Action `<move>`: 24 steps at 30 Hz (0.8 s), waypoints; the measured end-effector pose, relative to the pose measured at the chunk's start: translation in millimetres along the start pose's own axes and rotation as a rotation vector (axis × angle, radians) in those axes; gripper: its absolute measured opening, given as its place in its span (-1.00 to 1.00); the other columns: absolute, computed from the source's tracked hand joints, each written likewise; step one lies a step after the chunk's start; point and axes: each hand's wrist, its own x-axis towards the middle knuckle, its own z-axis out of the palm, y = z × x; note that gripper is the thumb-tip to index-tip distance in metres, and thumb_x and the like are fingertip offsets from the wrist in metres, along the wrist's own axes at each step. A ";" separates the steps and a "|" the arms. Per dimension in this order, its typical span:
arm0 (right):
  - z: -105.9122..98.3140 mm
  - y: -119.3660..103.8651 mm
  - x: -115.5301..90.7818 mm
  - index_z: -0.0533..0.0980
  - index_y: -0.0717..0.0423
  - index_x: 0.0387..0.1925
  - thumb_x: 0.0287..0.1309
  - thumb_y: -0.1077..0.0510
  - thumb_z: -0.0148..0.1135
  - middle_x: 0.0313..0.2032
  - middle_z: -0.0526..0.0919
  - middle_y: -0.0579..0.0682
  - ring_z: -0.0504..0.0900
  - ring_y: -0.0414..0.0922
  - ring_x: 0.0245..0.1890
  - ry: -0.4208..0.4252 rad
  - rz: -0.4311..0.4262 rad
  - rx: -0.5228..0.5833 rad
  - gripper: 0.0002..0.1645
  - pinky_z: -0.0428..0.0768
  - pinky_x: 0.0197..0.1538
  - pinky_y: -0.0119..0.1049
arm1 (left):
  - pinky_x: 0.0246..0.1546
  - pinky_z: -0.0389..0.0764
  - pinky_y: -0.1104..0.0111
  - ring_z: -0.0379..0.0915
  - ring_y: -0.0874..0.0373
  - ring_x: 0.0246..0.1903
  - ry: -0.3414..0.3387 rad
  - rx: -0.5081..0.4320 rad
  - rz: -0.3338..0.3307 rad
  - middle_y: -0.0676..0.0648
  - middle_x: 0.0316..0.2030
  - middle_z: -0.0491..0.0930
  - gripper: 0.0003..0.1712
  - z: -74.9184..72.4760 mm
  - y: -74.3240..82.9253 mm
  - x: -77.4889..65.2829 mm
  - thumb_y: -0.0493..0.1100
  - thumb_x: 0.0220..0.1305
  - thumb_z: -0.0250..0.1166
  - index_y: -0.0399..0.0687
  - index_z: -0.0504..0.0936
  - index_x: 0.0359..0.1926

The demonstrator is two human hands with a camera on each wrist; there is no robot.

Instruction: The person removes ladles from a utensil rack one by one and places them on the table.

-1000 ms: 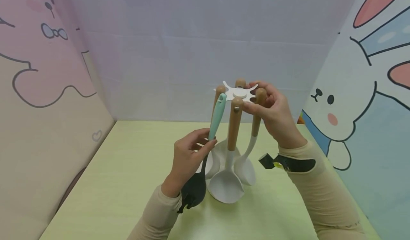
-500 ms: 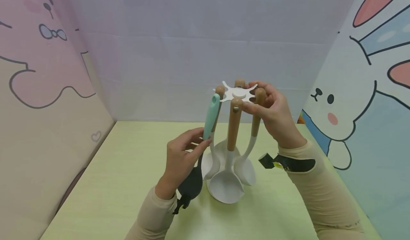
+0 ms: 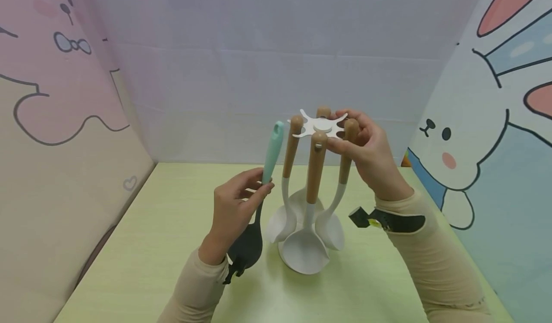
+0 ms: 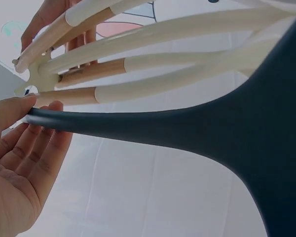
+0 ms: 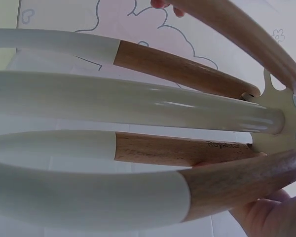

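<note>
My left hand (image 3: 235, 205) pinches a black kitchen utensil with a mint-green handle (image 3: 273, 151) between thumb and fingers. Its broad, rounded black head (image 3: 249, 246) hangs low, partly behind my wrist. In the left wrist view its dark neck (image 4: 138, 126) flares into the head, apart from the rack. My right hand (image 3: 371, 148) holds the white top of a rotating utensil rack (image 3: 322, 125), thumb at the near side and fingers behind. Several white utensils with wooden handles hang around it, among them a ladle (image 3: 305, 252) in front. The right wrist view shows the rack's pale pole (image 5: 138, 101) between the handles.
The rack stands on a pale yellow-green table (image 3: 185, 236). A white cloth wall (image 3: 276, 74) rises behind. Side panels carry a pink cartoon animal (image 3: 73, 88) at left and a white rabbit (image 3: 465, 131) at right.
My left hand has moved left with the mint-handled black utensil, away from the rack, so a gap now shows between them. My right hand stays on the rack's top.
</note>
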 end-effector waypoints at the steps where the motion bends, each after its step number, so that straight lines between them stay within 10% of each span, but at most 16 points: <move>1: -0.2 0.1 -0.1 0.42 0.14 0.12 0.16 0.38 0.23 -0.17 0.53 -0.03 0.48 0.01 0.01 -0.003 -0.001 0.000 -0.53 0.57 0.08 -0.29 | -0.47 0.70 0.38 0.70 0.05 -0.45 0.001 0.004 -0.006 -0.19 -0.30 0.73 -0.67 -1.7 -0.9 -0.1 -0.50 0.04 0.45 -0.38 0.68 -0.10; 24: -1.8 4.3 1.6 0.40 0.16 0.14 0.18 0.39 0.20 -0.24 0.50 -0.03 0.47 0.03 0.01 -0.013 -0.028 -0.024 -0.53 0.57 0.04 -0.29 | -0.48 0.61 0.59 0.70 0.04 -0.49 -0.009 0.220 -0.152 -0.13 -0.37 0.74 -0.68 -49.6 -33.5 -12.3 -0.44 0.10 0.46 -0.32 0.69 -0.07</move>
